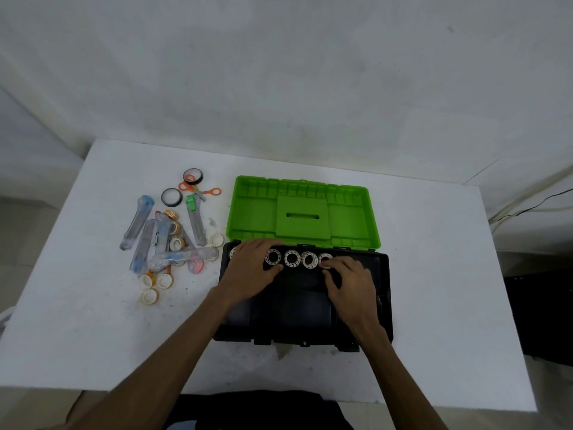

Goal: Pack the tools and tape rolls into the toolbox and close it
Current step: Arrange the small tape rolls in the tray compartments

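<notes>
Two hands reach into the black plastic toolbox, which sits on the white, scuffed tabletop with its bright green ribbed lid thrown back flat behind it. A row of small white perforated tape rolls stands along the box's far wall. The left hand lies palm down over the left end of that row, fingers loosely bent on the rolls. The right hand pinches the rightmost roll between thumb and curled fingertips. Left of the box lies a loose heap: clear plastic utility knives, a green-tipped cutter, orange-handled scissors, two black-rimmed tape rolls and several small yellowish rings
</notes>
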